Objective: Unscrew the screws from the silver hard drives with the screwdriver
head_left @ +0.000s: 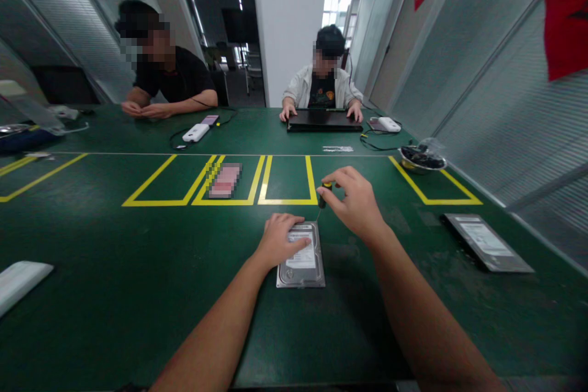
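Note:
A silver hard drive (304, 264) lies flat on the green table (114, 269) right in front of me. My left hand (280, 239) rests on its far left part, fingers curled down over the label, pressing it in place. My right hand (356, 199) pinches the black and yellow handle of a small screwdriver (324, 193), held upright. Its thin shaft points down at the drive's far right corner.
A grey antistatic bag (487, 242) lies to the right and a bowl of dark small parts (421, 158) at the far right. Yellow tape boxes (287, 187) mark the table. Two people sit across, one at a laptop (324, 120). A white object (18, 282) lies left.

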